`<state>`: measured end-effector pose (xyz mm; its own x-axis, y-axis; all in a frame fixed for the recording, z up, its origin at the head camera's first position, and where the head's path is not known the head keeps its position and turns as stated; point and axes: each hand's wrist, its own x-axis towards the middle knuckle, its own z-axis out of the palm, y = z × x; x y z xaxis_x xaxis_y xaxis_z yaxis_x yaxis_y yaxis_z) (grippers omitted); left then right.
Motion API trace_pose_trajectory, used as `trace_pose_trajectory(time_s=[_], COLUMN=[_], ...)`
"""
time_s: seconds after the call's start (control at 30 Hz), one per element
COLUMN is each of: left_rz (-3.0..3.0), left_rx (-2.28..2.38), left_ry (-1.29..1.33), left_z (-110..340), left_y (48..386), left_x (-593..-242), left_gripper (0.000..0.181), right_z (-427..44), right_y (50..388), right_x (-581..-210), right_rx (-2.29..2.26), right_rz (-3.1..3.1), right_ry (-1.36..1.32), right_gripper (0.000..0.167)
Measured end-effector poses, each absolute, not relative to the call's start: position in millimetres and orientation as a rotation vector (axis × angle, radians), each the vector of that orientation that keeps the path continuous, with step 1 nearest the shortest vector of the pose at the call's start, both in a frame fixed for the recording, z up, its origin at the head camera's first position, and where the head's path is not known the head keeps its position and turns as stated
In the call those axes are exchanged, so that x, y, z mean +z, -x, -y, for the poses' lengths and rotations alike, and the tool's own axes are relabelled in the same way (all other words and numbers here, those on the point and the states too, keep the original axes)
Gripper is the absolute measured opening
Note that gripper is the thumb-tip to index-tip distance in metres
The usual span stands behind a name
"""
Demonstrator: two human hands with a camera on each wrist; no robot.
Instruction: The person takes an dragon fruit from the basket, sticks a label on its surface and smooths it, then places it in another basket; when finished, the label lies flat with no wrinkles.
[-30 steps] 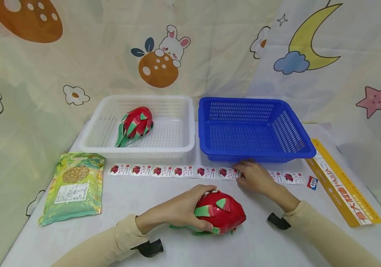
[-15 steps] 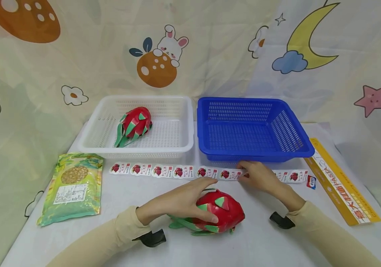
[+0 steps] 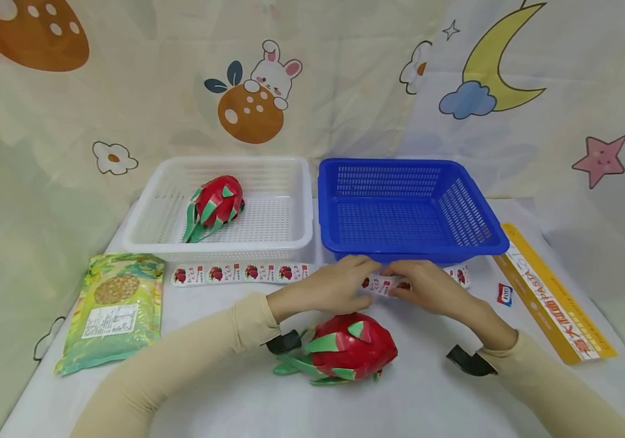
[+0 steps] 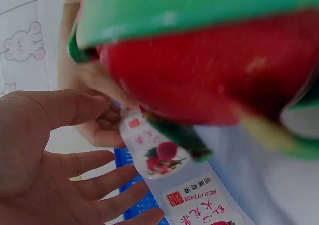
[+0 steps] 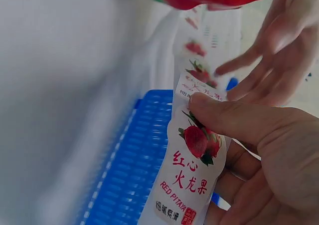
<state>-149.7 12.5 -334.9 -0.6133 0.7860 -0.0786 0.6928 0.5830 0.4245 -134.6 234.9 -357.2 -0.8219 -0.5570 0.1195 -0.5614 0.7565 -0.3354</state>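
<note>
My right hand (image 3: 435, 289) pinches the strip of dragon fruit stickers (image 5: 192, 160) between thumb and fingers, lifting part of it off the table near the blue basket. Just left of it, my left hand (image 3: 339, 285) reaches over the strip with its fingers spread, as the left wrist view shows (image 4: 75, 160). Below the left hand a red dragon fruit with green leaves (image 3: 353, 347) lies on the table, untouched.
A white basket (image 3: 219, 248) at the back left holds another dragon fruit (image 3: 219, 199). Beside it stands a blue basket (image 3: 413, 249). A green-yellow bag (image 3: 112, 310) lies left; a small red-blue packet (image 3: 504, 295) and a yellow pasta box (image 3: 553, 292) lie right.
My left hand has let go of the dragon fruit and moved up and right to the sticker strip. My right hand now holds the strip raised, and its right end has shifted left.
</note>
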Motion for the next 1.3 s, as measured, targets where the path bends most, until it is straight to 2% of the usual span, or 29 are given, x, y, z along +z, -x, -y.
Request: trace_pose_trajectory(time_s=[0.3, 0.5, 0.83, 1.07, 1.2, 1.3], left_rz=[-2.426, -2.366, -2.199, -2.186, -2.166, -2.166], left_rx=[0.683, 0.737, 0.89, 0.93, 0.957, 0.964], left_ry=[-1.174, -1.063, -0.981, -0.942, -0.928, -0.925], left_z=[-25.3, -23.5, -21.1, -20.7, -20.8, -21.0], left_y=[167.9, 175.0, 181.7, 183.7, 184.6, 185.2], left_x=[-335.0, -335.9, -341.2, -344.4, -345.3, -345.5], left_gripper=[0.031, 0.031, 0.019, 0.015, 0.016, 0.016], right_z=[-231.5, -235.6, -247.8, -252.4, -254.6, -255.4], right_y=[123.3, 118.6, 118.6, 117.8, 117.1, 116.8], right_x=[-349.3, -356.7, -362.4, -363.2, -364.1, -364.7], right_rx=[0.696, 0.675, 0.602, 0.603, 0.639, 0.657], right_rz=[2.836, 2.699, 2.516, 2.475, 2.466, 2.438], right_ry=[-0.958, -0.953, -1.03, -1.027, -1.021, -1.024], right_gripper=[0.034, 0.045, 0.044, 0.035, 0.01, 0.034])
